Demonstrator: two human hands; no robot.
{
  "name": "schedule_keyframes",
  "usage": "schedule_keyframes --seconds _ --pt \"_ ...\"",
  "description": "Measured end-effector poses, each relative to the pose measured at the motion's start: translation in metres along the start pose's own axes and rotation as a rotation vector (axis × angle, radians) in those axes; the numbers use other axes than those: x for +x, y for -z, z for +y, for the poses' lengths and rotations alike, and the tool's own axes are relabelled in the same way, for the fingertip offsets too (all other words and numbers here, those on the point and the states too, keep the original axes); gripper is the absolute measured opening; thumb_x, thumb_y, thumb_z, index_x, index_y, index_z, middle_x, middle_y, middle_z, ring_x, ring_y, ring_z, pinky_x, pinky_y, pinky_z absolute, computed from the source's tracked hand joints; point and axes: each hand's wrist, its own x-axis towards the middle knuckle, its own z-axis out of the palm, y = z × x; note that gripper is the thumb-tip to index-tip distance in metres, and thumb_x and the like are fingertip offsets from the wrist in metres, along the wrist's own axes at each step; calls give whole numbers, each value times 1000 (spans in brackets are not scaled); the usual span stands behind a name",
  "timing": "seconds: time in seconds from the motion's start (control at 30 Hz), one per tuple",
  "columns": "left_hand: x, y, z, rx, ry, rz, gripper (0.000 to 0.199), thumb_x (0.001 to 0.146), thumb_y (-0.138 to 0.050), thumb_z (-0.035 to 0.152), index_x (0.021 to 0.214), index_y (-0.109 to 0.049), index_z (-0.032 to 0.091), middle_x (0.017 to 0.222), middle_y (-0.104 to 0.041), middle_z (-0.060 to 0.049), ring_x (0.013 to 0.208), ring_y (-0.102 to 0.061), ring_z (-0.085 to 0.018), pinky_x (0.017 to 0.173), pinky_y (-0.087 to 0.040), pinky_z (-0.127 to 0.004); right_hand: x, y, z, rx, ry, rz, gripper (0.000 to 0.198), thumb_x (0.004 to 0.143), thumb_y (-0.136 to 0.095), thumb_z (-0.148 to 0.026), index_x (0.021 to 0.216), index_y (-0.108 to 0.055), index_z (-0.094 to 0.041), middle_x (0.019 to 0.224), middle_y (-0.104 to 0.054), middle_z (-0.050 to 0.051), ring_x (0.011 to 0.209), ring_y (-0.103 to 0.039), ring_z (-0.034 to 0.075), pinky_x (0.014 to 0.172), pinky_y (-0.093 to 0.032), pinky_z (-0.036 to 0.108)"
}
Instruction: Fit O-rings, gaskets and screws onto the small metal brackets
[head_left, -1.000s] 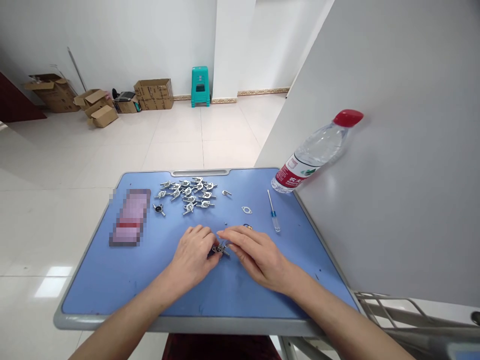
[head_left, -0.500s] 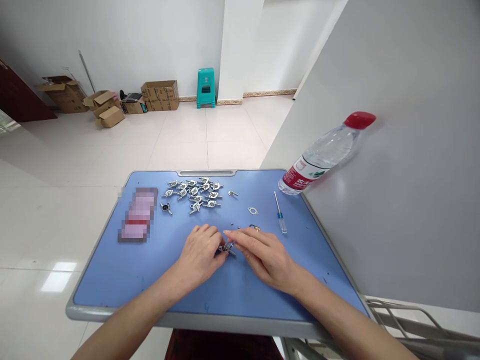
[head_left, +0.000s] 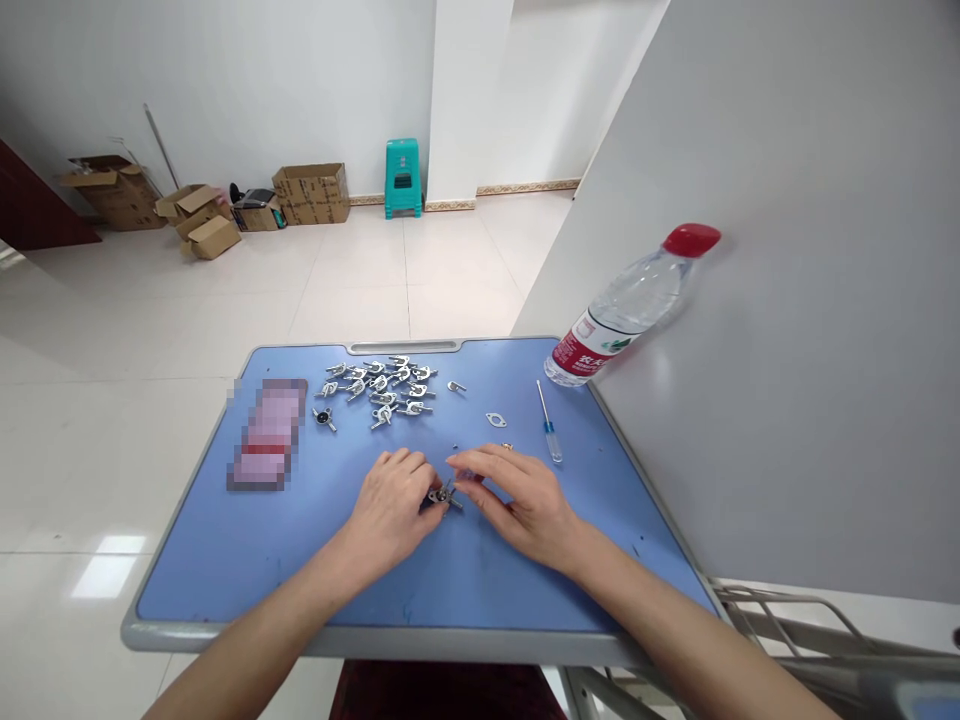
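Note:
My left hand (head_left: pixel 394 497) pinches a small metal valve body (head_left: pixel 442 495) with short pipe stubs, low over the table. Close to its right side is my right hand (head_left: pixel 517 495), thumb and forefinger curved around a small thin piece at the valve's top that I cannot make out. Beyond my hands lies a cluster of similar metal valves with levers (head_left: pixel 379 384). One round valve body with a dark centre (head_left: pixel 324 418) sits apart at left. A flat oval plate (head_left: pixel 496 420), a loose lever piece (head_left: pixel 456 386) and small brass-coloured parts (head_left: pixel 508 447) lie farther off.
On the blue table (head_left: pixel 337 590), a screwdriver (head_left: pixel 550 425) with a clear and blue handle lies at right. A water bottle (head_left: pixel 622 315) stands at the back right against a grey panel (head_left: pixel 810 330). A blurred purple item (head_left: pixel 270 435) lies at left. Beyond are cardboard boxes (head_left: pixel 311 193) and a teal stool (head_left: pixel 403 180).
My right thumb and forefinger have parted a little beside the valve, which my left hand still holds. The whole view has shifted slightly.

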Motion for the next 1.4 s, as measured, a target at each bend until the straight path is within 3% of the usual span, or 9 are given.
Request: schedule_keyframes --seconds 0.4,0.7,0.83,0.93,1.07,1.13,1.4 --pt "-1 2 -1 -25 -13 8 7 84 -62 17 80 -56 18 79 -61 1 74 -54 -18 67 -37 -32 1 4 -1 82 49 -89 29 93 -48 -10 121 -52 -20 96 -70 6 83 -65 16 71 -51 27" --pt "0 2 0 3 -4 -3 10 82 -63 14 76 -56 18 77 -60 0 74 -53 -18 65 -35 -32 3 3 -2 85 2 -22 14 94 -52 -15 105 -58 -21 85 -71 2 71 -63 13 67 -50 25" --pt "0 3 0 -2 8 -14 11 81 -67 17 78 -56 18 79 -61 1 75 -54 -19 67 -36 -32 0 8 0 126 -125 37 17 93 -54 -17 108 -59 -21 84 -70 2 72 -64 13 70 -51 26" --pt "0 4 -1 -2 27 -17 13 79 -70 19 79 -57 18 81 -61 0 78 -54 -19 68 -37 -32 3 19 1 203 -312 17 11 91 -56 -24 100 -62 -20 80 -67 1 66 -60 13 64 -50 25" --pt "0 4 -3 -12 45 -22 14 79 -71 21 82 -57 18 84 -62 0 80 -54 -19 71 -38 -33 11 31 1 331 -516 -405 15 91 -54 -31 92 -64 -19 70 -61 -2 61 -53 11 57 -44 22" --pt "-1 5 -5 -16 54 -33 16 80 -72 25 83 -58 18 85 -62 0 81 -54 -19 71 -38 -32 13 32 0 331 -535 -484 14 91 -53 -30 89 -62 -19 69 -59 -3 60 -50 11 58 -42 22" --pt "-2 17 -5 -42 111 -121 22 76 -75 33 77 -59 18 83 -63 0 80 -56 -20 72 -37 -33 10 25 4 345 -596 -352 13 91 -52 -29 89 -62 -20 74 -61 -1 66 -54 12 64 -44 24"
